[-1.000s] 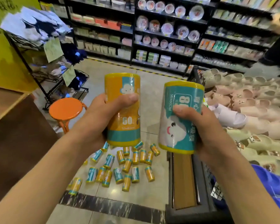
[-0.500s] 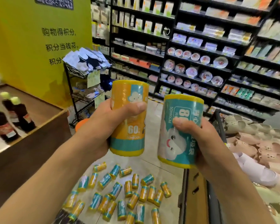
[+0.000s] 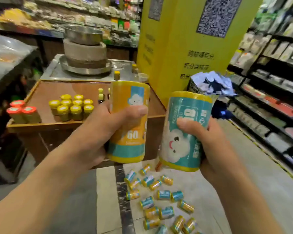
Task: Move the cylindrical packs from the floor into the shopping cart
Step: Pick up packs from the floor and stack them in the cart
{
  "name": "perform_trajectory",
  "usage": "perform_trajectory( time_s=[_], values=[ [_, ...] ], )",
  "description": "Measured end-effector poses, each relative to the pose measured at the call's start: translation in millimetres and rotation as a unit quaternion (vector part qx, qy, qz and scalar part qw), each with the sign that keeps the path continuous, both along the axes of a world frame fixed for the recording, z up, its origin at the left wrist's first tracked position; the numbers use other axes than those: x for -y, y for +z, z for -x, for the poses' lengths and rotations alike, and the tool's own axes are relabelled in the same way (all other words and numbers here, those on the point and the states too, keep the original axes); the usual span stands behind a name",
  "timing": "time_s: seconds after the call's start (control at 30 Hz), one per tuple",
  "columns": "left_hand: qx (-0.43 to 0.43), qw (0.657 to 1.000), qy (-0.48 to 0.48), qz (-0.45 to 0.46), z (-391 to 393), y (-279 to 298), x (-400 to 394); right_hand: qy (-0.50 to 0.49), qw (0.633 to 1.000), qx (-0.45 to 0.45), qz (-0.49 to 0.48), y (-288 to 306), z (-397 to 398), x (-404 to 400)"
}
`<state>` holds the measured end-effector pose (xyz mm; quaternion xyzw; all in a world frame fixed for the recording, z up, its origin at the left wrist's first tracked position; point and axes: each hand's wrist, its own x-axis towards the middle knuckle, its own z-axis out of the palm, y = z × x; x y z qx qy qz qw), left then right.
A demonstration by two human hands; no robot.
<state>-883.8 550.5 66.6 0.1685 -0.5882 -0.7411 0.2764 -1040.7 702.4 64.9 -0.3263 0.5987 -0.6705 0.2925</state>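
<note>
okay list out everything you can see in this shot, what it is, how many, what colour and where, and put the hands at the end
orange pack: one, orange and teal, upright in left hand
teal pack: one, teal with yellow ends, upright in right hand
packs on the floor: roughly twenty, orange and teal, lying scattered below the hands
yellow-lidded jars: about nine, clustered on wooden counter
red-lidded jars: three, counter's left edge
yellow pillar: one, behind the packs
shelves: dark, stocked, right side
shopping cart: not in view
left hand: grips orange pack
right hand: grips teal pack
</note>
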Motion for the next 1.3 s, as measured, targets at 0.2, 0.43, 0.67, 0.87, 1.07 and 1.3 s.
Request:
perform_trajectory(
  time_s=[0.2, 0.43, 0.67, 0.87, 1.07, 1.3],
  values=[
    [-0.014, 0.986, 0.166, 0.013, -90, 6, 12, 0.175, 0.984, -0.001, 0.009, 3, -55, 68],
    [-0.028, 0.959, 0.283, 0.006, -200, -3, 37, 0.299, 0.954, -0.024, -0.017, 0, -133, 141],
    [-0.034, 0.918, 0.395, 0.003, -326, -13, 76, 0.401, 0.916, -0.012, -0.016, -7, -251, 229],
    [-0.027, 0.877, 0.478, -0.033, -423, -24, 106, 0.47, 0.882, -0.01, -0.025, -17, -350, 295],
    [-0.003, 0.831, 0.553, -0.054, -473, -37, 145, 0.527, 0.849, -0.012, -0.043, -29, -410, 366],
    [0.005, 0.771, 0.633, -0.073, -483, -54, 234, 0.589, 0.806, 0.005, -0.06, -49, -448, 481]
  ],
)
